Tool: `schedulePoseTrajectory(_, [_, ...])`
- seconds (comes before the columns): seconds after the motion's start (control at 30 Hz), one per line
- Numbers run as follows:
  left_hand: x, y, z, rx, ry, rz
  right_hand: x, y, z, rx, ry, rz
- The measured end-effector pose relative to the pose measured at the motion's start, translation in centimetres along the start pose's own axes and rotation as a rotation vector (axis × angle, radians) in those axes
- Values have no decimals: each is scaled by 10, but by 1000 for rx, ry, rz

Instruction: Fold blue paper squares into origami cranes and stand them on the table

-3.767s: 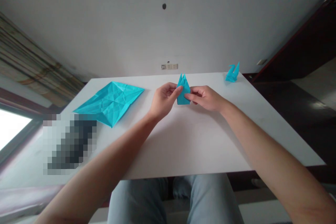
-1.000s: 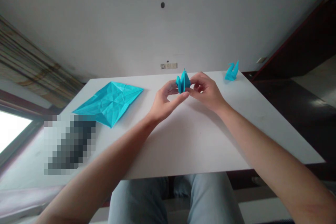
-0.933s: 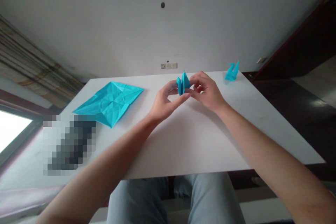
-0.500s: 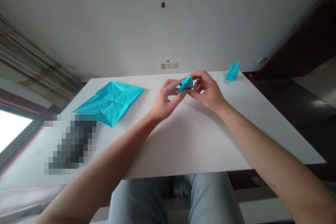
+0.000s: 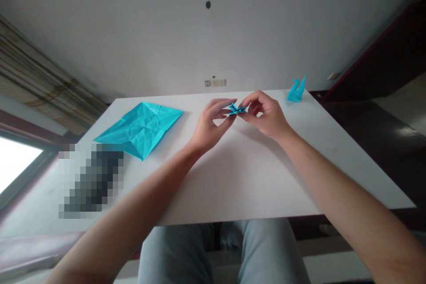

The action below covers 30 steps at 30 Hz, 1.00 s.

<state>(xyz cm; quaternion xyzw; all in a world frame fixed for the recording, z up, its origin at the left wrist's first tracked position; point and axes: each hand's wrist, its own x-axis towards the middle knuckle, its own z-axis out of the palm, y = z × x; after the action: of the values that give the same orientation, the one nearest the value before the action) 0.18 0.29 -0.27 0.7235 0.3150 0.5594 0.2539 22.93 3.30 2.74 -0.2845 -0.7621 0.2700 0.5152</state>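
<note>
A small piece of folded blue paper (image 5: 237, 110) is held above the table's far half, with its layered edges facing me. My left hand (image 5: 213, 123) grips its left side between thumb and fingers. On the right side, the thumb and fingertips of my right hand (image 5: 264, 113) pinch it, the other fingers curled. Fingertips cover parts of the paper. To the left lies a creased blue paper sheet (image 5: 143, 128), spread out flat. A finished blue origami bird (image 5: 296, 91) with raised neck and tail stands near the far right corner.
Everything rests on a white table (image 5: 239, 186) standing against a grey wall. A pixelated dark object (image 5: 96, 182) lies at the left, by the sheet's near edge. Wall sockets (image 5: 215, 83) sit low behind the table. A curtain (image 5: 36, 80) hangs at the left.
The folded paper has been tipped, so its broad face no longer shows and its thin layered edges do. Both hands still hold it in nearly the same place.
</note>
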Motion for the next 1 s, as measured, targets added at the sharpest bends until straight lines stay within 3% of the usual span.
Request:
schedulePoseTrajectory(0.2, [2,5,-3,165,66,101,3,-4,-4,6,-26,-122])
schedulePoseTrajectory(0.33, [3,10,-4,183,116,88,3,-7,-4,-52,-16,-111])
schedulePoseTrajectory(0.53, [5,4,1,-29,148,-63,0,-1,0,-21,-6,12])
schedulePoseTrajectory(0.73, [3,1,8,-281,96,-186,-2,6,3,73,16,68])
schedulePoseTrajectory(1.0, [4,4,6,-316,84,-165,-2,9,3,96,-5,53])
